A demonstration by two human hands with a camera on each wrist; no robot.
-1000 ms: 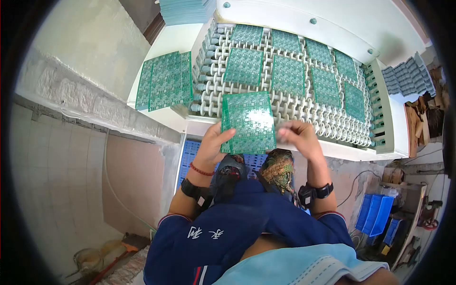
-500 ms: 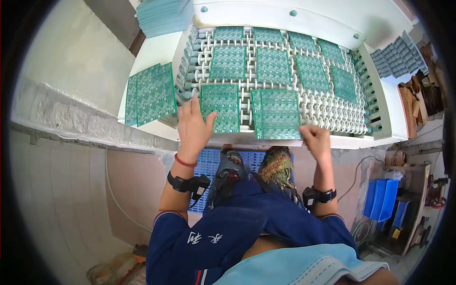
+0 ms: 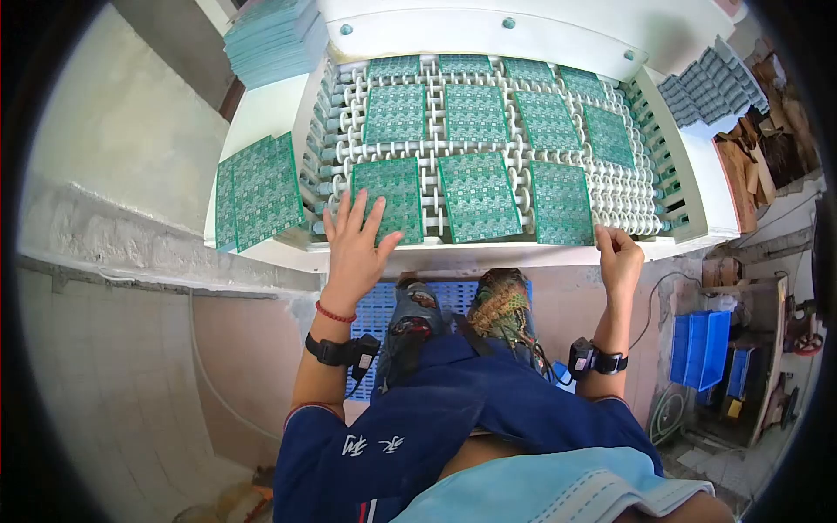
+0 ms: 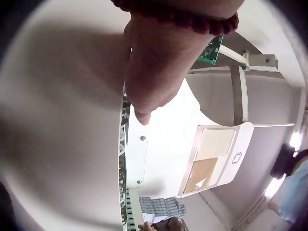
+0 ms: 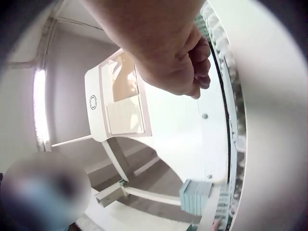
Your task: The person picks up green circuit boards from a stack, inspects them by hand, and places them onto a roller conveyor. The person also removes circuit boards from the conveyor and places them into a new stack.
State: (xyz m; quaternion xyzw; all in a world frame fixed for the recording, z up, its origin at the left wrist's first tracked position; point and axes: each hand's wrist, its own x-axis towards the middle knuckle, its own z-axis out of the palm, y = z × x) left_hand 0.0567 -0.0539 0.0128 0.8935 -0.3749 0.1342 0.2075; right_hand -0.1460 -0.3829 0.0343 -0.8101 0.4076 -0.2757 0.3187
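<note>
Three green circuit boards lie in the near row on the white roller conveyor in the head view. My left hand, fingers spread, rests over the lower left part of the leftmost board. The middle board sits slightly turned, apart from both hands. At the right, my right hand has curled fingers and pinches the lower right edge of the third board. In the wrist views the left hand and right hand show, with those boards hidden.
More circuit boards fill the farther conveyor rows. Overlapping boards lie on the left ledge, behind them a tall stack of blue-green sheets. A grey ridged stack stands at the right. Blue bins sit lower right.
The boards carried together between both hands went down onto the conveyor and spread into three side by side. My left hand let go and opened; my right hand moved right with the last board.
</note>
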